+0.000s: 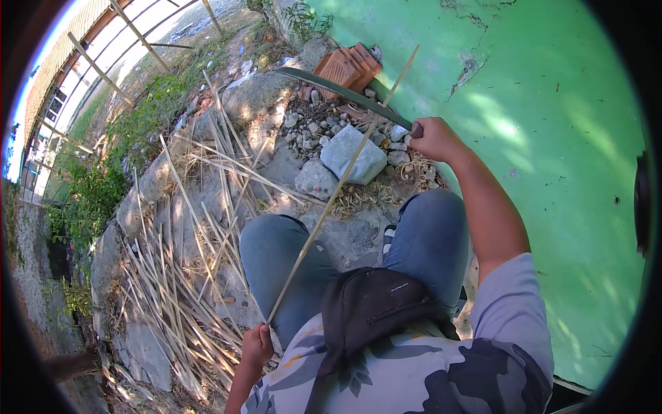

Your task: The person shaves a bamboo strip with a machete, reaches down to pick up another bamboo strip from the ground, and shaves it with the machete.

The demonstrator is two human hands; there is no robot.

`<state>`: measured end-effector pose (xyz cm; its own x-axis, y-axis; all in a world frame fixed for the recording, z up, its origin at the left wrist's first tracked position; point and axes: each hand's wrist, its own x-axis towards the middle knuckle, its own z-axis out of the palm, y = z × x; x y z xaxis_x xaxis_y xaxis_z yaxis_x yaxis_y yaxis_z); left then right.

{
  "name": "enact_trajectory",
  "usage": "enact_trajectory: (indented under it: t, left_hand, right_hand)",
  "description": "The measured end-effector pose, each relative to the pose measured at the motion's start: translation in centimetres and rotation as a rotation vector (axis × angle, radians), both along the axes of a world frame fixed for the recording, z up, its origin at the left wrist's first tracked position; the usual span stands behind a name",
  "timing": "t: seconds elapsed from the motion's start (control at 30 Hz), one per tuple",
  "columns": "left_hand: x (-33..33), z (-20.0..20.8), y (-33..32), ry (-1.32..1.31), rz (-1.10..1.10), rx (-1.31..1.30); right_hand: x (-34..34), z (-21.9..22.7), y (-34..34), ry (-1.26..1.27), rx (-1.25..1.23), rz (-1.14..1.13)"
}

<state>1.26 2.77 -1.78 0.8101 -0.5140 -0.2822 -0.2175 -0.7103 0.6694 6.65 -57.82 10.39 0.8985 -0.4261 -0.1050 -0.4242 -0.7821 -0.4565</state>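
My right hand (437,140) is closed round the handle of a machete (345,92), whose long dark blade points away to the left over the rubble. Low at the left, my left hand (257,345) pinches the near end of a long, thin bamboo strip (324,215). The strip slants up past my left knee and over a pale stone block (353,156). Its far part crosses the blade in the picture; whether the two touch I cannot tell. Many similar strips (176,303) lie in a loose pile on the ground to my left.
A green wall (538,172) rises close on my right. Stacked orange roof tiles (348,67) stand ahead among gravel, beside a rounded grey stone (315,179). Green plants (89,196) grow beyond the stone edge at left, and a pole frame (141,38) stands farther off.
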Motion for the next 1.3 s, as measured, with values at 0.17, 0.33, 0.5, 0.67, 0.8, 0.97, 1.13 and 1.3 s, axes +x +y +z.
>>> enact_trajectory:
  t: [0.17,0.33,0.5,0.67,0.8,0.97,1.13,1.3]
  left_hand:
    - [-0.3,0.1,0.1,-0.017,0.03,0.009]
    - [-0.1,-0.8,1.0,0.012,0.023,-0.006]
    - [0.7,-0.7,0.2,0.027,-0.015,-0.024]
    - [-0.3,-1.2,1.5,0.128,0.049,-0.016]
    - [0.3,-0.8,1.5,0.181,0.057,-0.023]
    - [0.4,-0.1,0.2,0.024,0.043,0.009]
    - [-0.3,-0.9,0.6,-0.01,0.075,0.027]
    - [-0.5,-2.5,2.3,0.154,0.102,-0.024]
  right_hand:
    - [0.2,1.8,4.8,0.032,-0.128,0.175]
    - [0.4,1.5,6.3,0.069,-0.378,0.514]
    - [0.5,-2.5,-4.7,-0.241,0.032,-0.132]
    - [1.1,-1.6,3.3,-0.159,0.003,0.131]
    - [-0.3,-1.2,9.4,0.013,-0.26,0.513]
    - [0.6,-3.6,4.7,0.088,0.008,0.267]
    - [0.9,-2.9,7.6,0.025,0.094,0.177]
    - [-0.7,-2.0,13.4,0.038,-0.252,0.625]
